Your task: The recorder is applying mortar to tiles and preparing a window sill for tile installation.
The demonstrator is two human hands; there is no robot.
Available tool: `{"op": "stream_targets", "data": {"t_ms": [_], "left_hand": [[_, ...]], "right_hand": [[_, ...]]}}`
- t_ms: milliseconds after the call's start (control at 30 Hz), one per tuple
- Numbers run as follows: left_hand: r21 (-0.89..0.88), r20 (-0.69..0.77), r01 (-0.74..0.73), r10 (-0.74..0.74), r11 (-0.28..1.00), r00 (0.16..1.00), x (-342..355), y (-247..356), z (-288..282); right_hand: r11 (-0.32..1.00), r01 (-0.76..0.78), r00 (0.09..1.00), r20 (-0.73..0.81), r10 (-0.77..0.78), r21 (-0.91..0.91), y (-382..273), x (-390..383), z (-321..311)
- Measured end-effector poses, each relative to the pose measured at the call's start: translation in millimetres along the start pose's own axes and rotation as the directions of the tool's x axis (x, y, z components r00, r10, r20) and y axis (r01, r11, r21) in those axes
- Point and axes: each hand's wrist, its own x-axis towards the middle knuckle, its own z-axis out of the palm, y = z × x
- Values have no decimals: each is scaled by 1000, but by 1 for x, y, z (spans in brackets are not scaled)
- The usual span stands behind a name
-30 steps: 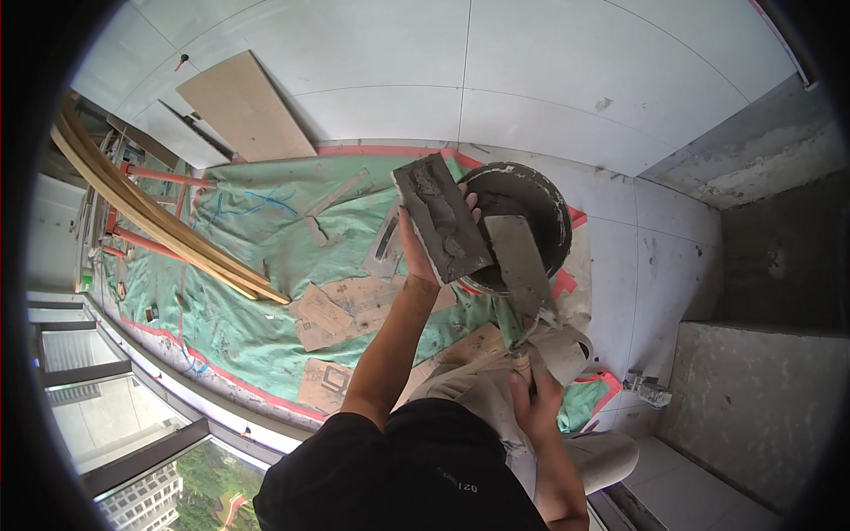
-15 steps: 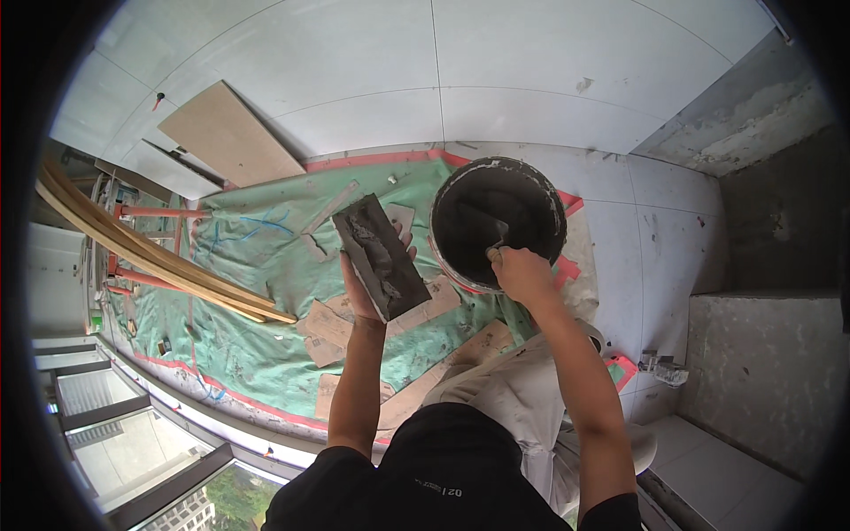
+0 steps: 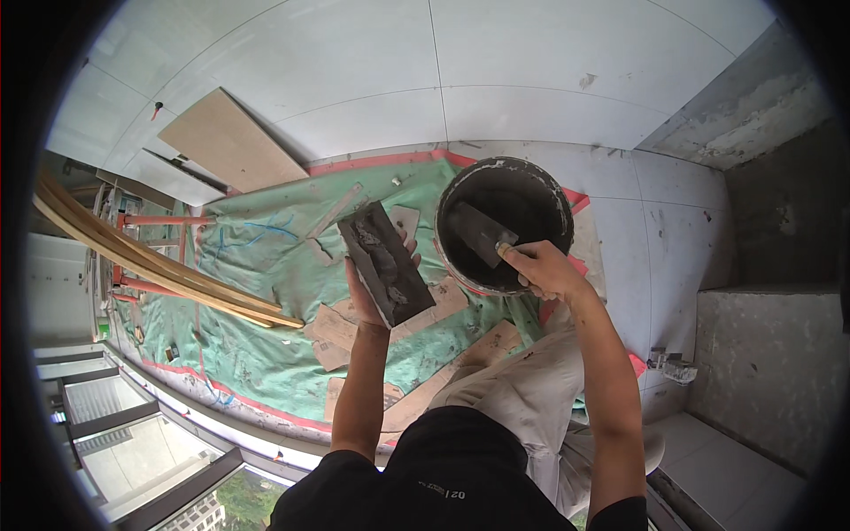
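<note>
Left hand [image 3: 372,296]: raised palm-up, fingers curled round the underside of a rectangular tile [image 3: 385,263], gripping it from below.
Tile: held tilted over the floor covering, its upturned face smeared with grey mortar (patchy, thicker near the middle).
Right hand [image 3: 544,268]: closed round the handle of a trowel [image 3: 482,234], just at the near rim of the bucket.
Trowel: its flat blade reaches down inside the bucket, pointing toward the far left wall.
Bucket [image 3: 558,199]: round, black, standing on the floor just beside the tile, its inside dark and coated with grey mortar.
Floor covering [image 3: 257,292]: green sheet edged with red tape, spread under both hands, with tan cardboard scraps [image 3: 341,326] lying on it.
Wooden strips [image 3: 150,261]: a long bundle lying at the left, well apart from the hands.
Leaning board [image 3: 232,142]: a tan slab propped against the white tiled wall [image 3: 372,62] (behind the sheet).
</note>
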Motion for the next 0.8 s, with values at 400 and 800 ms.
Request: {"op": "stream_targets", "data": {"t_ms": [400,800], "left_hand": [[-21,32,30,-29,999,999,33,-50,33],[-177,35,136,-131,975,991,26,-66,42]], "right_hand": [[710,617,581,-412,-702,-339,10,-186,71],[726,453,583,-445,-680,-517,49,-143,94]]}}
